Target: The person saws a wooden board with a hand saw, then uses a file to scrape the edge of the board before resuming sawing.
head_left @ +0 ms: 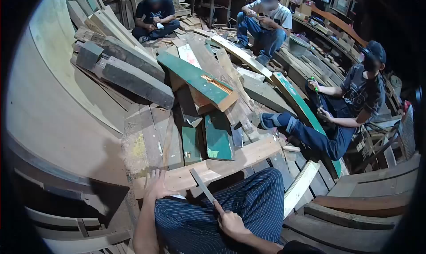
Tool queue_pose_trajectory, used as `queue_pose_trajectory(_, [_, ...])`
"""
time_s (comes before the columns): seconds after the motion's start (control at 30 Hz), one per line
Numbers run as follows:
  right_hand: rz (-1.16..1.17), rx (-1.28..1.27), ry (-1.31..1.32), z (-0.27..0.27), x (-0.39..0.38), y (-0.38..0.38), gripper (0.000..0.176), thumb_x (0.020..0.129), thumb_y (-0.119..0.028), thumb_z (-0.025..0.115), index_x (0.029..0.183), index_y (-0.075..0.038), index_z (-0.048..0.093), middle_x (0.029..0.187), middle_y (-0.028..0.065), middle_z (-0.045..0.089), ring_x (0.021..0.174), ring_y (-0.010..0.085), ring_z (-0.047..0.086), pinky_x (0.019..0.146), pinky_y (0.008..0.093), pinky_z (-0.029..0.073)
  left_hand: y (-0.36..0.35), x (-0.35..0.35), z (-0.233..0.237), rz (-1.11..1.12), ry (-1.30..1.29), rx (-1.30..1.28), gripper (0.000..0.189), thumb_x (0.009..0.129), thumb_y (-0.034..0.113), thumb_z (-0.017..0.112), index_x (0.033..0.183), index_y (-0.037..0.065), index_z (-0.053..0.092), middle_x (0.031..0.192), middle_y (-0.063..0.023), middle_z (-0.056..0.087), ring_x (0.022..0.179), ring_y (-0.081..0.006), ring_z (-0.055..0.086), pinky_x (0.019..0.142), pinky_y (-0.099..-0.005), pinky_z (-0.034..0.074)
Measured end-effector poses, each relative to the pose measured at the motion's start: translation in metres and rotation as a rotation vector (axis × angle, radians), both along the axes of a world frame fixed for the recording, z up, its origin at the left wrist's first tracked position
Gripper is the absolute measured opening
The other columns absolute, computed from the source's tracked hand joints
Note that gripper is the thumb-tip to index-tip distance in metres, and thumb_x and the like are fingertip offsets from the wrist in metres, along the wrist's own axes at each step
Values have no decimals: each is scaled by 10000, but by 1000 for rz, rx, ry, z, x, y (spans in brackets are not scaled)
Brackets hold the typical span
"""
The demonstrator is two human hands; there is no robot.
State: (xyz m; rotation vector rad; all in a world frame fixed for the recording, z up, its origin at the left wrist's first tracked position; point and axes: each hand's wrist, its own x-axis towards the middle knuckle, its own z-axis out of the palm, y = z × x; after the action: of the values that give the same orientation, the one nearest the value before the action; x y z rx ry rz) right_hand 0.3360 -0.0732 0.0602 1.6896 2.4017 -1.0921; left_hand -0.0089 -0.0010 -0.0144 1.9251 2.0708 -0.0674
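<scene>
A long light-brown plank (239, 158) lies across the floor in front of my knees. My left hand (156, 185) rests on its left end with the fingers spread. My right hand (231, 223) is closed round the handle of a flat metal tool (202, 185), possibly a file or chisel. The tool's far tip meets the plank a little right of my left hand. My striped trouser legs are just behind the plank.
Green-painted boards (191, 76) are piled ahead. Thick beams (133, 81) are stacked at the left beside a large curved panel (66, 116). Two people sit or squat at the back; another person (359, 89) sits at the right, legs stretched inward. A pale board (301, 187) lies near my right knee.
</scene>
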Motion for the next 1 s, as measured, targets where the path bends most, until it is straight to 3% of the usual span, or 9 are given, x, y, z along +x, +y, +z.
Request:
queue_pose_trajectory(0.17, [0,-51,-52,23,-10,10,740,964,-142,562,1618,-151,217,796,278,677,729,473,692,692,581,562,1,8,27,21,-73,-45,1290,498,788,830,1449,12,431,1357,-213,476,1352,-392,411,1151,-596,269])
queue_pose_trajectory(0.27, [15,130,13,-11,-29,25,753,940,-108,570,1610,-109,225,788,278,674,717,471,692,669,568,566,1,8,22,80,-101,-91,1351,506,750,846,1543,36,357,1496,-259,407,1480,-411,277,1226,-591,149])
queue_pose_trajectory(0.37, [39,191,18,-36,-48,48,774,907,-81,593,1596,-57,241,807,280,677,713,459,697,645,549,572,3,6,22,67,-108,-121,1342,506,758,839,1533,29,373,1514,-262,396,1485,-419,270,1229,-593,142])
queue_pose_trajectory(0.5, [22,221,8,-34,-49,43,775,898,-70,600,1595,-52,262,811,257,684,714,436,711,634,527,583,0,4,15,48,-57,-70,1339,499,784,820,1517,23,399,1470,-260,442,1450,-415,330,1224,-569,183])
queue_pose_trajectory(0.63, [8,59,-74,-14,-27,7,788,939,-94,546,1625,-85,160,879,274,677,749,430,720,619,526,588,4,7,21,0,-58,-10,1252,467,780,835,1392,17,474,1314,-214,512,1344,-403,421,1167,-581,272])
queue_pose_trajectory(0.8, [45,-22,-58,6,-5,-3,824,891,-48,557,1621,-72,176,820,254,688,692,394,727,574,487,598,1,6,12,10,-36,9,1261,433,754,864,1377,23,460,1307,-205,493,1321,-408,434,1141,-594,301])
queue_pose_trajectory(1.0, [55,298,-38,-22,-40,39,769,886,-48,571,1576,4,235,734,203,683,670,350,730,538,448,596,1,3,7,63,-96,-16,1257,425,745,870,1371,22,466,1321,-203,476,1335,-408,413,1129,-586,306])
